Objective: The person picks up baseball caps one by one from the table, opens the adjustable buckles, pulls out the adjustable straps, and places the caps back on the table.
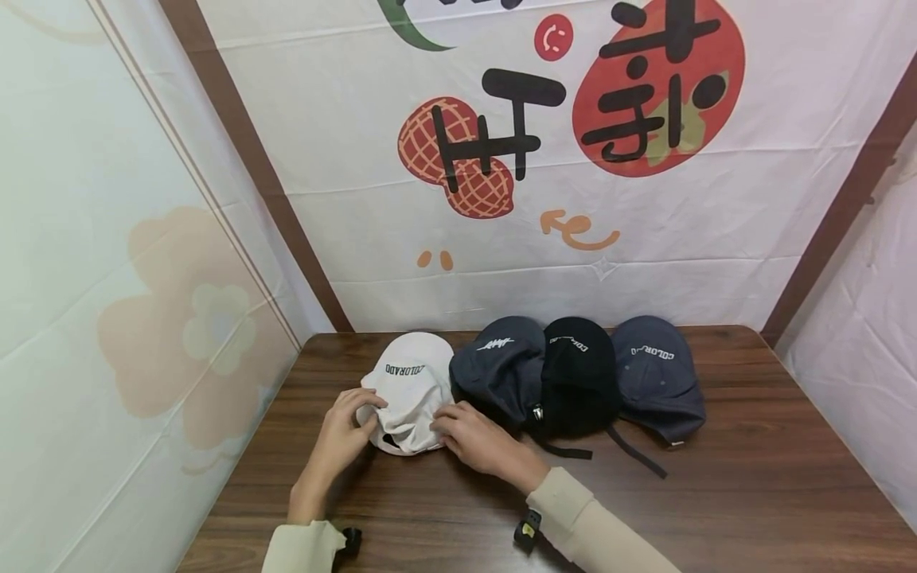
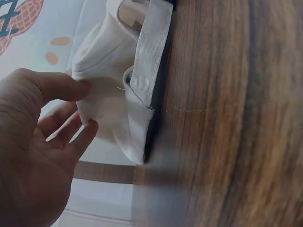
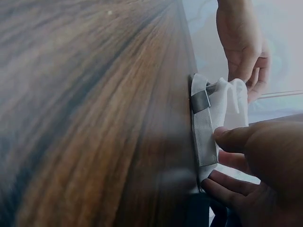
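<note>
A white baseball cap (image 1: 419,350) with dark COLORADO lettering lies on the table, brim toward the back wall and its strap side toward me. At its left side my left hand (image 1: 342,434) pinches the crown fabric between thumb and fingers. My right hand (image 1: 478,442) grips the right rear edge, the thumb on the strap band (image 3: 204,139) and the fingers by the rim. Close up in the left wrist view, the back opening and the white strap (image 2: 150,52) stand just above the wood. The cap's crown is partly crumpled.
Right of the white cap, a dark blue-grey cap (image 1: 501,382), a black cap (image 1: 580,390) and another blue-grey cap (image 1: 659,386) lie side by side, partly overlapping. Loose dark straps (image 1: 637,452) trail onto the wooden table (image 1: 759,493). A printed cloth wall (image 1: 501,286) stands behind.
</note>
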Demonstrator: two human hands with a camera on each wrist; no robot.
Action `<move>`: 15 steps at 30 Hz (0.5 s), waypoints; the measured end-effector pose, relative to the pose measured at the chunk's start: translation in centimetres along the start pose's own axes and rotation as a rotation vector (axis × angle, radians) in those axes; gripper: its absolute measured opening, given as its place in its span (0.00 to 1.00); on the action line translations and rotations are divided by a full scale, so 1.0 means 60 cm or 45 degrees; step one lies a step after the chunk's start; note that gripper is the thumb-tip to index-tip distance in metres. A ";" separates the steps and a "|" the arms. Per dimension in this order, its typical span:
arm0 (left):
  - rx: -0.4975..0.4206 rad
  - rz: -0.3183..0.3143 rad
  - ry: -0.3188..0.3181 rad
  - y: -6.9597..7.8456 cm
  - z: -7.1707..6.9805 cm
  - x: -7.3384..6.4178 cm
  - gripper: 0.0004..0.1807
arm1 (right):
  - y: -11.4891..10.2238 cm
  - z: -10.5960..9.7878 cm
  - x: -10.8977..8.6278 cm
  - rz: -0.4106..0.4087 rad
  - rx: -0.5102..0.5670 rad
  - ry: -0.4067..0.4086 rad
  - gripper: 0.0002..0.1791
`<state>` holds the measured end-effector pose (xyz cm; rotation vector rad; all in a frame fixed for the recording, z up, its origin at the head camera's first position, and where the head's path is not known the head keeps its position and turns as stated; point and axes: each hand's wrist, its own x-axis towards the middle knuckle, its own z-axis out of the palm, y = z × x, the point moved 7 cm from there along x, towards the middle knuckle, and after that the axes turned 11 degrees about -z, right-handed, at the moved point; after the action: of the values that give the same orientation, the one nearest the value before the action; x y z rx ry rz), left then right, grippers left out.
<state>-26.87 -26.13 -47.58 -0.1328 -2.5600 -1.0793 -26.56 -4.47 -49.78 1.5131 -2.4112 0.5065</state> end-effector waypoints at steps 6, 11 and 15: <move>-0.020 0.093 0.074 0.009 -0.004 0.001 0.15 | 0.000 0.000 0.001 -0.046 -0.035 0.026 0.09; -0.021 0.104 0.097 0.010 -0.005 0.002 0.15 | 0.005 -0.002 0.000 -0.013 -0.028 0.041 0.04; -0.016 0.094 0.101 0.009 -0.005 0.003 0.15 | 0.007 -0.005 0.000 0.002 -0.037 0.063 0.02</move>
<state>-26.82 -25.96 -46.96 -0.1827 -2.4581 -1.0523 -26.93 -4.17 -49.56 1.4699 -2.3724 0.5009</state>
